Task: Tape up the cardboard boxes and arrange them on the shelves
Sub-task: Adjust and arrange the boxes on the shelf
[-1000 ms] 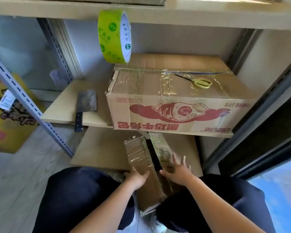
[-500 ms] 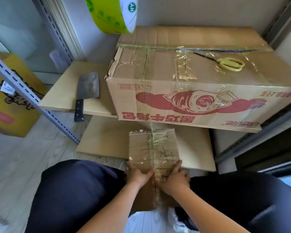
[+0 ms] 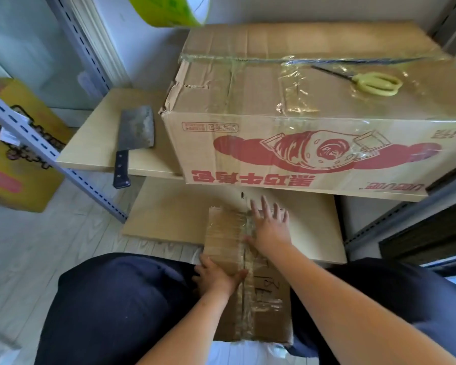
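A small taped cardboard box point(image 3: 227, 241) lies between my knees, its far end over the lowest shelf board point(image 3: 174, 214). My right hand point(image 3: 270, 225) lies flat with spread fingers on the box's top, along the tape seam. My left hand point(image 3: 216, 275) holds the box's left side, thumb on top. A large taped box point(image 3: 300, 122) with red print fills the shelf above. A green tape roll point(image 3: 169, 10) hangs at the top edge.
Yellow scissors point(image 3: 374, 83) lie on the large box. A cleaver point(image 3: 132, 138) rests on the middle shelf board point(image 3: 90, 151), handle over its front edge. A grey shelf upright point(image 3: 45, 151) slants at the left, with a yellow carton point(image 3: 13, 167) on the floor behind it.
The small box's flaps went from parted to flat and closed. My right hand slid forward along the box's top, and the view moved closer and lower.
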### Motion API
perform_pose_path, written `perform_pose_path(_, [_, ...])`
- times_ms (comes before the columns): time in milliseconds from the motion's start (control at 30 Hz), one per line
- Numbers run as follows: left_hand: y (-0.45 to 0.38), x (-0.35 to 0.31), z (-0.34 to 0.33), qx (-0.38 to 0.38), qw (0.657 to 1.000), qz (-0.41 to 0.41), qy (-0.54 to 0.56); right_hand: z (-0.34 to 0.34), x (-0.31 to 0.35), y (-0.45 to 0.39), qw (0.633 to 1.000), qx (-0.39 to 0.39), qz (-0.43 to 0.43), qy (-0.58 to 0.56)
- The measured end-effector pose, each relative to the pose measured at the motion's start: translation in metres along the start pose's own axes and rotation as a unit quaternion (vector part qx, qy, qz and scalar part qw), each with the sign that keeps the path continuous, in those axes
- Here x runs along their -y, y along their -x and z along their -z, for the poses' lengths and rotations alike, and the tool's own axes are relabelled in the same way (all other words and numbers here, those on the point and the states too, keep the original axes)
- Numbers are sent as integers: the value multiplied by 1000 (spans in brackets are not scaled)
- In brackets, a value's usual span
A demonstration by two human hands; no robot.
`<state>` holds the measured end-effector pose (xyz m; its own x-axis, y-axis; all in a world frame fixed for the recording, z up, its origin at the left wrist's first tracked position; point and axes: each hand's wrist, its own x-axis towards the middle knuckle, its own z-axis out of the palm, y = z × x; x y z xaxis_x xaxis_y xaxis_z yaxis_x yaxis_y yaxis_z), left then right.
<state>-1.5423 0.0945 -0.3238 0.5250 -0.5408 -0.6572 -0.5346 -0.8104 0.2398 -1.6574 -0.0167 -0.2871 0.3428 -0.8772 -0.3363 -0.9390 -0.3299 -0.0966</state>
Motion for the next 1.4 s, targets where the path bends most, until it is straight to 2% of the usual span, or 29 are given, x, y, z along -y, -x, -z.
perform_pose_path(100, [-2, 2, 5, 32, 999, -3, 4, -5, 2, -35, 995, 46, 77, 37])
perform_pose_path(200, [-6, 8, 11, 50, 998, -18, 13, -15, 1, -45, 996, 45, 67, 29])
perform_pose_path(267, [-5, 10, 15, 31, 998, -6, 63, -17, 3, -45, 997, 37, 44, 41])
perform_pose_path(400, [1, 3, 27, -82, 982, 50, 161, -18, -9, -38, 997, 36, -62, 25])
perform_pose_path(500, [1, 5, 31, -117, 970, 79, 198, -11, -51, -28, 979, 56, -196, -23])
perform_pose_path(567, [-2, 7, 24, -90, 969, 77, 217, -9, -79, -19, 956, 59, -276, -77])
perform_pose_path(667, [-1, 0, 3, 14, 961, 45, 271, -14, -95, -6, 932, 56, -332, -132])
perform_pose_path(700, [-1, -4, -3, 29, 949, 47, 310, -15, -95, -1, 929, 55, -340, -134])
perform_pose_path(767, [-5, -12, -7, 9, 936, 53, 349, -17, -93, 5, 932, 61, -334, -127])
perform_pose_path(867, [-21, -15, 5, -57, 956, -29, 286, -9, -90, 16, 934, 86, -312, -149])
perform_pose_path(933, [-29, -17, 18, -75, 972, -67, 215, -13, -93, 19, 928, 97, -316, -174])
perform_pose_path(1033, [-33, -20, 27, -100, 976, -105, 161, -25, -98, 23, 908, 107, -340, -218])
perform_pose_path(1233, [-50, -21, 28, -101, 976, -129, 142, -22, -81, 33, 922, 115, -338, -152])
perform_pose_path(1400, [-47, -12, 24, -94, 990, -104, 20, -13, -60, 46, 949, 105, -289, -60])
